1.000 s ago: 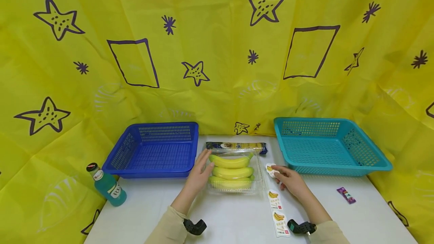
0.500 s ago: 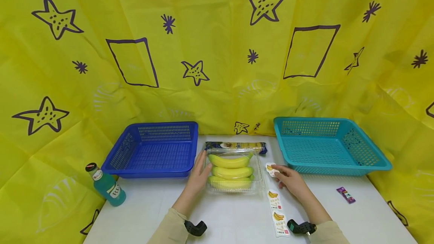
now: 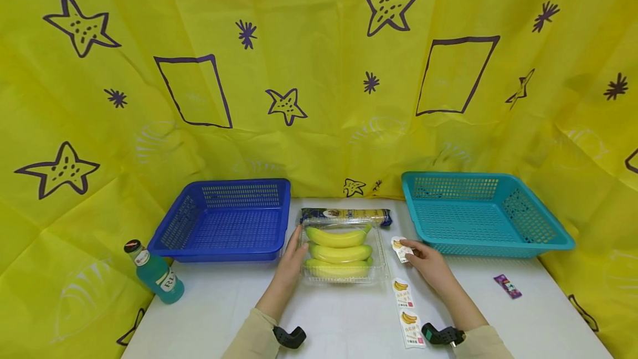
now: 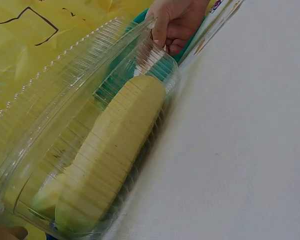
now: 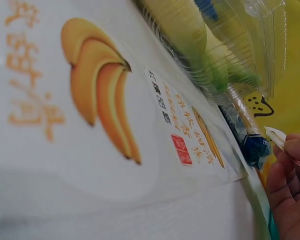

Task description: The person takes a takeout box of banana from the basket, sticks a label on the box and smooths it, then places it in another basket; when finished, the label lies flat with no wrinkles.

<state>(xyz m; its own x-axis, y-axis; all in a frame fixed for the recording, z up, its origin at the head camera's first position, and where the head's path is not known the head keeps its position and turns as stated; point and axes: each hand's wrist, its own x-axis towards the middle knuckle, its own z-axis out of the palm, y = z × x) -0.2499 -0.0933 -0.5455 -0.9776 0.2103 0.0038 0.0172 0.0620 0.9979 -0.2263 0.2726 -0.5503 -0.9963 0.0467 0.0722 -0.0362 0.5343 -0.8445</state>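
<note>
Three yellow bananas (image 3: 339, 254) lie side by side in a clear plastic box (image 3: 379, 265) at the table's middle. Along the box's left side rests my left hand (image 3: 291, 265), fingers mostly straight, thumb at the near wall. My right hand (image 3: 427, 263) pinches a small white banana sticker (image 3: 400, 249) between thumb and fingertips, just right of the box. In the right wrist view this sticker (image 5: 284, 145) is tilted, seen nearly edge-on. Below that hand, a strip with two more banana stickers (image 3: 408, 314) lies on the table. The left fingertips are partly hidden in the left wrist view.
Behind the box lies a long dark-blue and yellow packet (image 3: 346, 216). A blue basket (image 3: 224, 256) stands at left, a teal basket (image 3: 493, 249) at right. A teal bottle (image 3: 154, 273) leans near the left edge. A small purple packet (image 3: 508, 286) lies right.
The sticker in my right hand has tilted and shows more of its face; that hand has shifted slightly. My left fingers have slid a little lower along the box's side.
</note>
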